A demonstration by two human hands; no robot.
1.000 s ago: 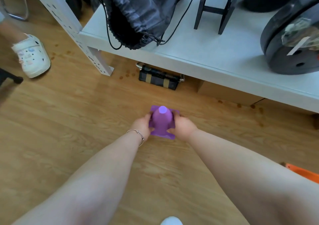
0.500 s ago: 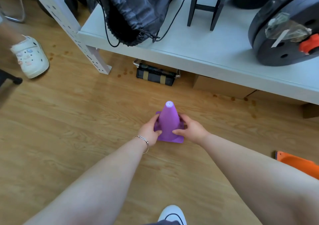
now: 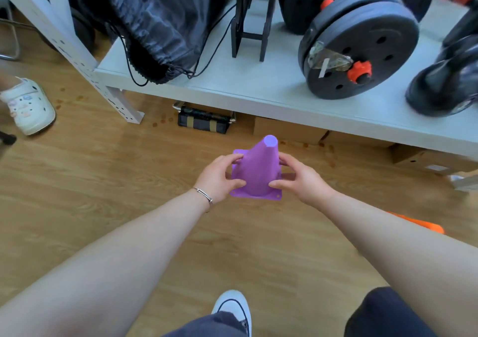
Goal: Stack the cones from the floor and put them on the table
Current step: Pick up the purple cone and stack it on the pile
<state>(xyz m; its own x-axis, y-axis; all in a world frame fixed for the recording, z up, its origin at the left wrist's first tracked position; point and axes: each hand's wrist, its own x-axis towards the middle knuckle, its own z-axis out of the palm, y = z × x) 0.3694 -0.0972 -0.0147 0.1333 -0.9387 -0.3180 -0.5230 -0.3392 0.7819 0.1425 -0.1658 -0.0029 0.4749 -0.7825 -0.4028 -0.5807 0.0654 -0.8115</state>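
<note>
Both hands, left hand (image 3: 217, 179) and right hand (image 3: 302, 179), have fingers lightly pinching the purple cone (image 3: 258, 171), so it could slip heading to the crowded bench (image 3: 258, 88) and clip the dumbbell (image 3: 362, 49).

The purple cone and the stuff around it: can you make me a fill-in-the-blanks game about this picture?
1. The left hand and the right hand both hold a cone coloured ____.
2. On the left wrist sits a thin ____.
3. The black drawstring bag lies on the ____.
4. The other cone, low on the floor at the right, is coloured ____.

Missing words: purple; bracelet; table; orange.
</note>
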